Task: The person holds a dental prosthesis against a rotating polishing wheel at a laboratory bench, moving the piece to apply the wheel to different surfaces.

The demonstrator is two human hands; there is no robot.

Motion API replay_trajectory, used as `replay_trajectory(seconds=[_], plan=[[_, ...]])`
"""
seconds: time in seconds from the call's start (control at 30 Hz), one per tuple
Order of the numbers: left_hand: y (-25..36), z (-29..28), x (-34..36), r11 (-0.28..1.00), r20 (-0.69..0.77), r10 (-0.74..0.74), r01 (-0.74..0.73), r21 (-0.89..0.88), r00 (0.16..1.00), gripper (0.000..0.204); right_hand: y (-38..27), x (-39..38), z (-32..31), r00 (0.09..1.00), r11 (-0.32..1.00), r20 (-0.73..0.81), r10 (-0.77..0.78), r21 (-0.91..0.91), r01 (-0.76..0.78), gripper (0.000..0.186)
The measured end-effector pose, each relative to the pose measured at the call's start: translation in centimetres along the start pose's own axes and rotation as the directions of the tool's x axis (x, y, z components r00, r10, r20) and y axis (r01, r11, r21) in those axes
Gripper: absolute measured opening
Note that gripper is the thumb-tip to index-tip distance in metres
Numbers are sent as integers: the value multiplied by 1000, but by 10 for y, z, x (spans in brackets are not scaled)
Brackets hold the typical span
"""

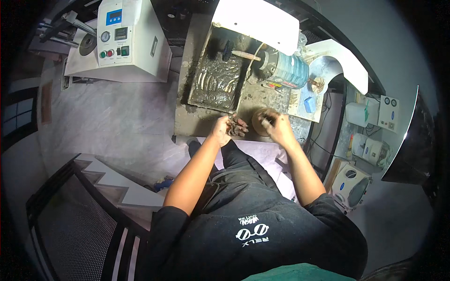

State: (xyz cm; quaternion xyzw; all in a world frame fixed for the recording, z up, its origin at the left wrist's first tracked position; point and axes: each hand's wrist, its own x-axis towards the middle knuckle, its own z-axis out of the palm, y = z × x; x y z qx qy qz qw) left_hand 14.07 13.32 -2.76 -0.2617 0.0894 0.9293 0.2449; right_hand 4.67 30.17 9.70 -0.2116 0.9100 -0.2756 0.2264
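My left hand (224,130) is at the near edge of the dirty workbench, its fingers curled and coated in mud. Within its grip is a dark, lumpy, mud-covered thing (236,126) whose kind I cannot make out. My right hand (280,130) is over a round brownish bowl (257,125), its fingertips smeared and partly hidden, so I cannot see whether they hold anything. Just beyond my left hand lies a shallow tray (191,93) of wet grey-brown sludge. A blue-green motor (291,70) sits to the right, its pale tapered spindle (244,55) reaching over the tray.
A white hood (262,21) covers the bench's back. On the right are a blue block (310,105) and a white curved guard (344,63). A white control machine (140,42) stands at far left, steps (117,180) at lower left. Cables (323,140) hang beside the bench.
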Motion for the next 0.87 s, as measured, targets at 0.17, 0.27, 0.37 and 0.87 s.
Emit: replay_trajectory(seconds=[0.17, 0.27, 0.37, 0.87], plan=[[13, -12, -15, 994, -73, 112, -112, 5, 991, 38, 59, 20, -16, 996, 946, -74, 46, -317, -67, 32], [19, -14, -18, 988, -47, 154, -155, -23, 987, 40, 103, 25, -3, 952, 877, 75, 298, -415, -242, 39], [27, -6, -26, 980, -68, 200, -200, 10, 977, 41, 129, 25, 13, 948, 895, 35, 317, -342, -287, 34], [77, 2, -85, 919, 30, 389, -386, -76, 921, 36, 107, 32, -4, 922, 900, 109, 372, -287, -329, 38]])
